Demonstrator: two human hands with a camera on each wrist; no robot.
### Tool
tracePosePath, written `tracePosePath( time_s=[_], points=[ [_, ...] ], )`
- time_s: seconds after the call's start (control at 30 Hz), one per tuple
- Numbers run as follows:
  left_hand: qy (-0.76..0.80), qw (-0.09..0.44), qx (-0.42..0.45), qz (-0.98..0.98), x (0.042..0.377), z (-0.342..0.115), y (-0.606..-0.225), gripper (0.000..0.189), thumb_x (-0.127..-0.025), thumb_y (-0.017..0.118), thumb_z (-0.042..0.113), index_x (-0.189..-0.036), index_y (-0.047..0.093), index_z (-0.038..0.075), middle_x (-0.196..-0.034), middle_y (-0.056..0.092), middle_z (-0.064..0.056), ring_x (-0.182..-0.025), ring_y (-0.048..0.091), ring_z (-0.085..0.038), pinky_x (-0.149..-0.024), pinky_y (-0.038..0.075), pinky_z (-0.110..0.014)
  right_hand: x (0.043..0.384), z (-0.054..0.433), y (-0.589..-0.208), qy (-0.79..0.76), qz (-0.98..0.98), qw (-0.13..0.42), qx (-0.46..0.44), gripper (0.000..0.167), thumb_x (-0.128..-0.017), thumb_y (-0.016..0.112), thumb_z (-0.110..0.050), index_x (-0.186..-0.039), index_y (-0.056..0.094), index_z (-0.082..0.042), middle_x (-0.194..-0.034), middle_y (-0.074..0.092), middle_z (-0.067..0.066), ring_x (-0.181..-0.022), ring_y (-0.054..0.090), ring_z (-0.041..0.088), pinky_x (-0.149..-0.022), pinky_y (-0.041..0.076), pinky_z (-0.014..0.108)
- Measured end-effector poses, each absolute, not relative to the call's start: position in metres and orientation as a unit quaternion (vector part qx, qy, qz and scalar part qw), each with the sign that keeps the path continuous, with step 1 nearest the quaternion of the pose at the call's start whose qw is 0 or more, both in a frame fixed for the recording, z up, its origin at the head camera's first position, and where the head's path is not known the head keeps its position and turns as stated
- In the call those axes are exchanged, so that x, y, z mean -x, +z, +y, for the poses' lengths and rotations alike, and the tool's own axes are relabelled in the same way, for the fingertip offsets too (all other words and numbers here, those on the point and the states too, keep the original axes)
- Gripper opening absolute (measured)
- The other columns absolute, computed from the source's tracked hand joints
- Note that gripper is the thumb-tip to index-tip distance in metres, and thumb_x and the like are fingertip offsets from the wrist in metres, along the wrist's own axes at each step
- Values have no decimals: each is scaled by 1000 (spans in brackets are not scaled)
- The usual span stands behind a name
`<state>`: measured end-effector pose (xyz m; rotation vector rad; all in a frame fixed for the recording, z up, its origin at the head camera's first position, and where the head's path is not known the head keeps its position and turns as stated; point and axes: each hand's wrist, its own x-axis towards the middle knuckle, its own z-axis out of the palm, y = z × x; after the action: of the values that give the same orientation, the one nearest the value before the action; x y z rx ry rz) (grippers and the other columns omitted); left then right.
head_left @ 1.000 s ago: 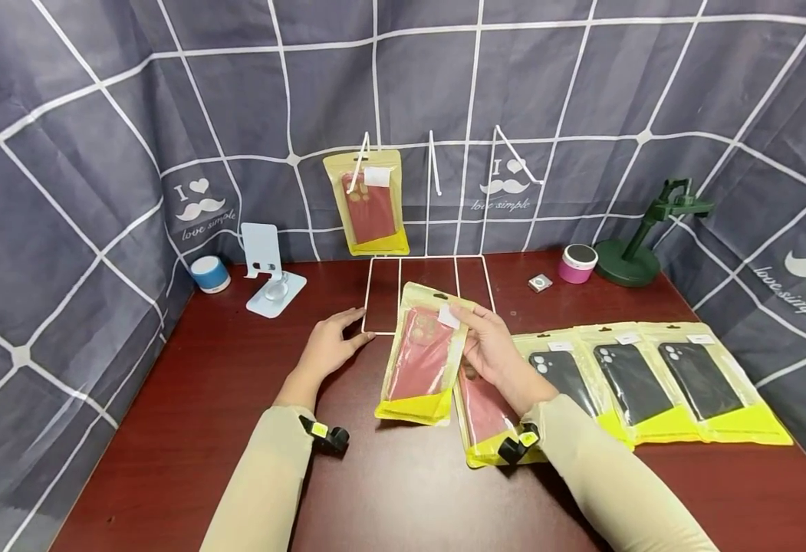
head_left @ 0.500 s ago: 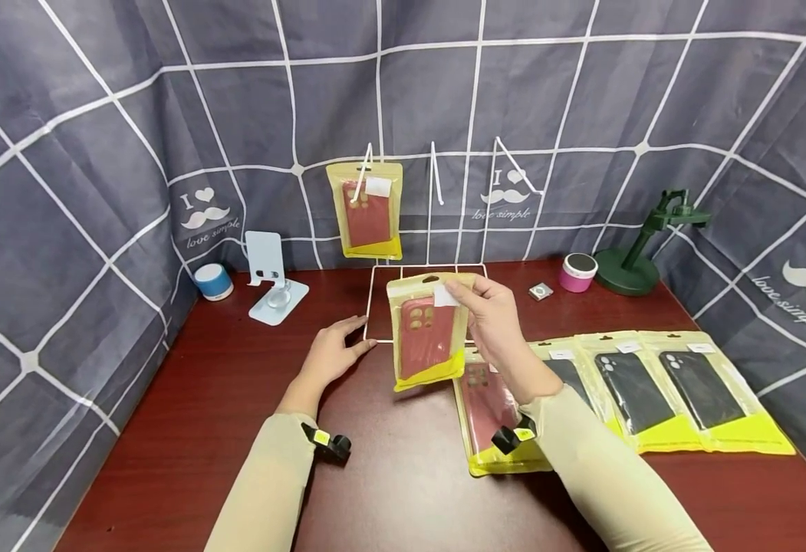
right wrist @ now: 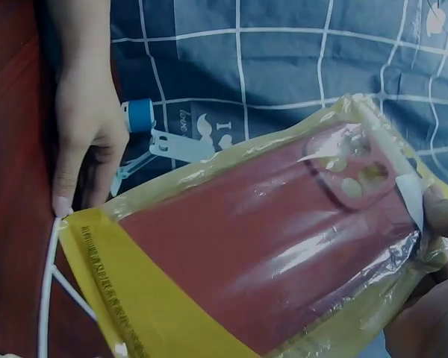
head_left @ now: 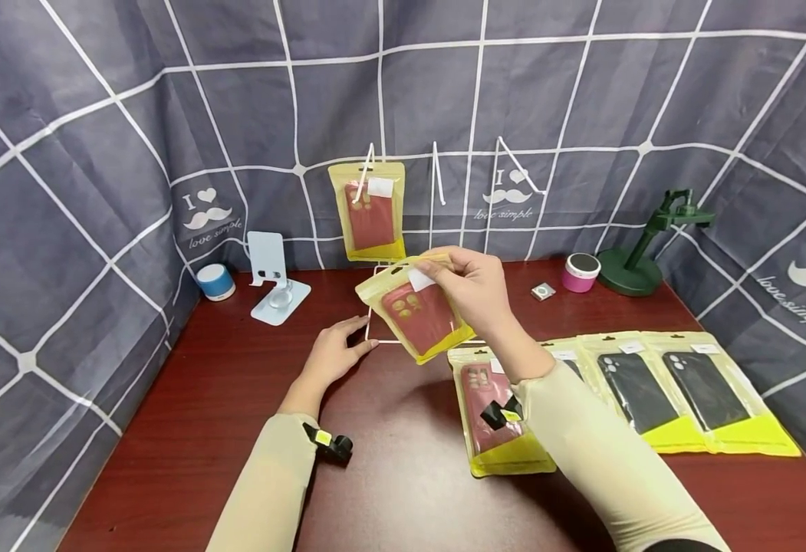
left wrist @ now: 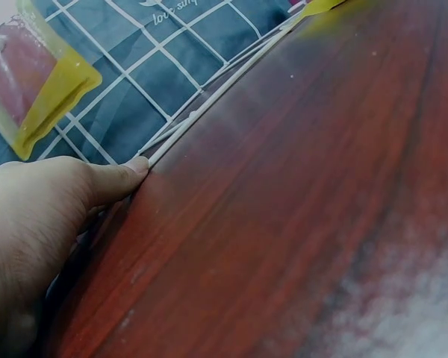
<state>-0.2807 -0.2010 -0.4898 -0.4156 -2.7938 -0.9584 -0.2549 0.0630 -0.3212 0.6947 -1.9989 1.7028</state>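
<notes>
My right hand (head_left: 475, 287) pinches the top edge of a clear pouch (head_left: 422, 310) holding a red phone case, beside its white label. The pouch tilts in the air before the white wire display rack (head_left: 437, 172). In the right wrist view the red phone case (right wrist: 261, 239) shows through the plastic, its camera holes near my fingers. My left hand (head_left: 333, 353) holds the rack's front left base corner, thumb (left wrist: 119, 181) on the wire; its other fingers are mostly hidden in the left wrist view. Another red-case pouch (head_left: 373, 218) hangs on the rack's left hook.
At right on the table (head_left: 389, 475) lie a red-case pouch (head_left: 481, 399) and several black-case pouches (head_left: 640, 391). Behind them stand a green stand (head_left: 630, 268) and a pink round speaker (head_left: 580, 272). A light blue phone stand (head_left: 274, 280) and blue speaker (head_left: 215, 282) are left.
My right hand has lifted the pouch from low over the table toward the rack, and its top now leans left. The left hand has stayed at the rack's corner.
</notes>
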Motion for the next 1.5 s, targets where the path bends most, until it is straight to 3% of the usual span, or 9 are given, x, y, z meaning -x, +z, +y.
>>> tracePosePath(
  time_s=[0.1, 0.27, 0.37, 0.67, 0.93, 1.17, 1.3, 1.5],
  points=[
    [-323, 80, 136, -933, 281, -202, -489, 60, -90, 74, 42, -141, 61, 14, -143, 58, -10, -136, 50, -27, -113, 38, -46, 245, 54, -305, 587, -733, 226, -260, 10, -88, 79, -14, -93, 81, -6, -77, 76, 5, -67, 65, 6, -56, 48, 19],
    [-323, 80, 135, -933, 280, -203, -491, 59, -91, 74, 42, -141, 61, 14, -143, 57, -11, -136, 50, -28, -113, 38, -46, 242, 41, -290, 583, -740, 219, -254, 10, -88, 76, -5, -95, 78, 2, -79, 75, 15, -68, 66, 17, -57, 46, 18],
    [-322, 78, 135, -934, 279, -202, -492, 59, -91, 74, 42, -141, 61, 15, -143, 57, -11, -135, 51, -27, -113, 39, -46, 255, 39, -296, 582, -742, 215, -254, 12, -89, 77, -10, -98, 79, -2, -79, 75, 12, -66, 65, 20, -55, 44, 18],
    [-326, 87, 144, -930, 281, -202, -491, 58, -90, 75, 40, -140, 62, 13, -142, 58, -13, -134, 52, -28, -112, 39, -46, 268, 33, -283, 570, -745, 228, -261, 14, -90, 78, -27, -97, 82, -15, -71, 73, 0, -57, 51, 11, -50, 35, 24],
    [-320, 81, 139, -934, 281, -204, -491, 60, -91, 75, 42, -141, 61, 13, -143, 58, -11, -135, 51, -28, -112, 39, -47, 284, 15, -271, 578, -745, 220, -249, 16, -91, 76, -29, -97, 81, -15, -71, 73, -5, -61, 58, 10, -51, 40, 26],
    [-327, 76, 137, -932, 280, -203, -490, 61, -91, 74, 43, -142, 60, 14, -144, 57, -12, -136, 50, -29, -112, 38, -49, 295, 2, -264, 573, -750, 236, -232, 14, -91, 76, -28, -85, 77, -15, -49, 45, 4, -50, 35, 15, -45, 21, 29],
    [-329, 76, 138, -931, 280, -202, -489, 59, -91, 74, 41, -141, 61, 14, -143, 57, -12, -136, 50, -29, -113, 38, -48, 299, -1, -263, 574, -752, 235, -221, 17, -91, 75, -28, -83, 76, -14, -53, 54, 1, -52, 43, 11, -46, 26, 28],
    [-326, 78, 136, -932, 280, -202, -488, 57, -91, 74, 39, -141, 61, 14, -143, 58, -12, -135, 51, -29, -113, 39, -47, 303, -4, -265, 581, -749, 231, -218, 14, -92, 75, -25, -93, 79, -13, -68, 71, -1, -61, 59, 8, -51, 40, 26]
  ],
)
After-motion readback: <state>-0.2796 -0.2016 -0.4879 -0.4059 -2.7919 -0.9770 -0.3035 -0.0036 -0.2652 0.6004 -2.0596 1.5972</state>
